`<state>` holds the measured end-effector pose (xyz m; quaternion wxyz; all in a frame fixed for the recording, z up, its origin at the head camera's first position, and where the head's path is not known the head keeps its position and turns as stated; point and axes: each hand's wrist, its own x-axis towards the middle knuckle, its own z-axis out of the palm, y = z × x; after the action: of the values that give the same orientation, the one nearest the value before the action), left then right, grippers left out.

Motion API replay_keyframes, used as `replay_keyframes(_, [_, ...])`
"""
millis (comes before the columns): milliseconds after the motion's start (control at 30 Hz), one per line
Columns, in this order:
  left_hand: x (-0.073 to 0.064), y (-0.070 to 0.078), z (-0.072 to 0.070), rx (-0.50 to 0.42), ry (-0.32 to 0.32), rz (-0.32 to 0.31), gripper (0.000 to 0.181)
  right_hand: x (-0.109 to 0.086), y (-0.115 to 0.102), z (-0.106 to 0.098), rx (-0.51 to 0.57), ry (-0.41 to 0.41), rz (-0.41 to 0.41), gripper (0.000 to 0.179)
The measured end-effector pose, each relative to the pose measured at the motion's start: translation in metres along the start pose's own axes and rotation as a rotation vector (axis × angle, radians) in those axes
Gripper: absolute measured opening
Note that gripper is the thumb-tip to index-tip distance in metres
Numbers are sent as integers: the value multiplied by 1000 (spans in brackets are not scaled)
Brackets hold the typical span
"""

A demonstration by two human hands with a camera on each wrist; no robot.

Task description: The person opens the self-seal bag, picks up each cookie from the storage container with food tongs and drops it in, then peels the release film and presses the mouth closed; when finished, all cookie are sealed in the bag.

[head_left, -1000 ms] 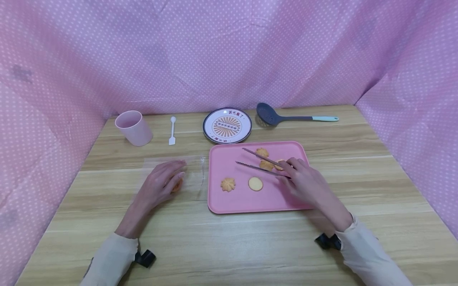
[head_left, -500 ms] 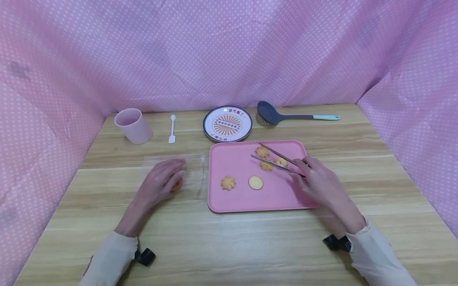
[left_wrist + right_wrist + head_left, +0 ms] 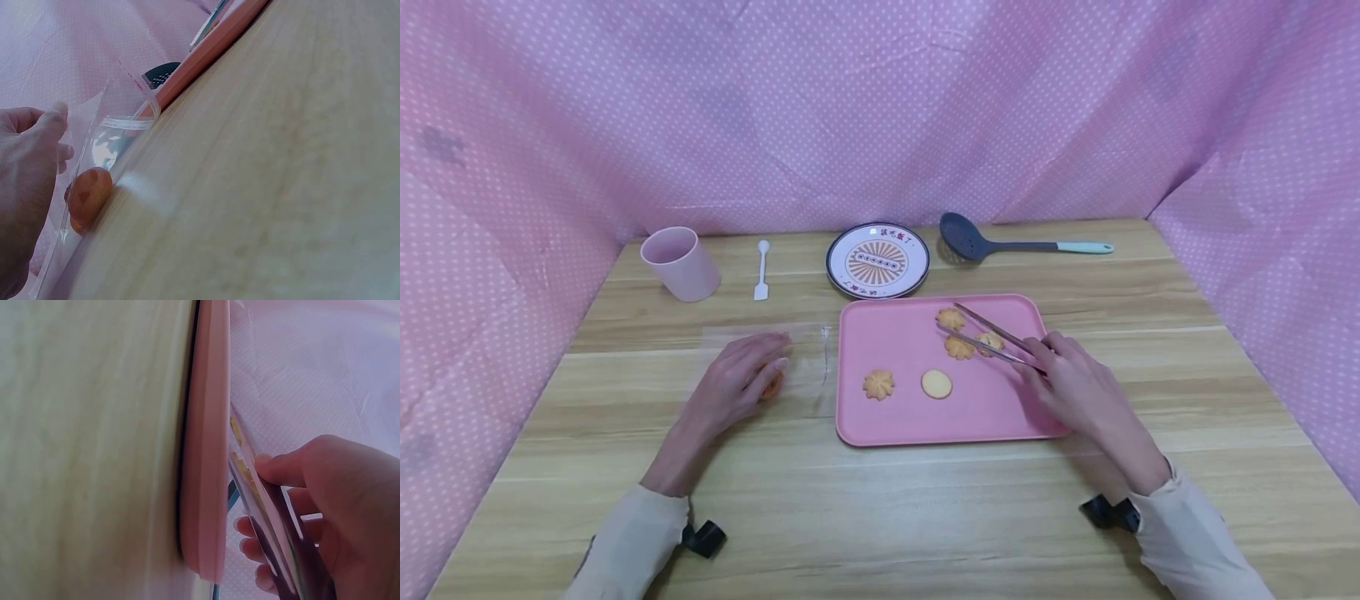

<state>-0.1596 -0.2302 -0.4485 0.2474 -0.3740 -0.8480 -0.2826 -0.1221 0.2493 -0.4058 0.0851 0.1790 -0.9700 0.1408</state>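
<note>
My right hand (image 3: 1078, 387) holds metal tongs (image 3: 995, 327) above the right part of the pink tray (image 3: 895, 421). The tongs' arms stand apart, over a group of three cookies, among them a flower-shaped cookie (image 3: 951, 317) at the back. In the right wrist view, the thumb presses one arm of the tongs (image 3: 275, 509) and the fingers curl round the other. Left of the tray, my left hand (image 3: 730, 379) pinches the film of a clear plastic bag (image 3: 808, 358). An orange-brown baked piece (image 3: 90, 195) lies inside the bag, partly behind the hand in the head view.
Nearer the tray's left side lie another flower-shaped cookie (image 3: 878, 385) and a pale round cookie (image 3: 936, 384). Along the back stand or lie a pink cup (image 3: 685, 271), a small white spatula (image 3: 762, 271), a patterned plate (image 3: 877, 261) and a dark slotted spoon (image 3: 966, 242).
My right hand has moved to the right with the tongs, whose tips have shifted right over the cookies. The left hand and the bag have stayed in place.
</note>
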Motion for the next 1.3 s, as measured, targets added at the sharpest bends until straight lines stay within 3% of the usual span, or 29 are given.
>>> replay_keyframes(767, [-1,1,-1,14,-10,-3,29,9,-11,-12,-21,-53,-2,23])
replay_keyframes(1300, [-1,0,-1,20,-18,-5,35,9,-8,-5,-43,29,-83,22])
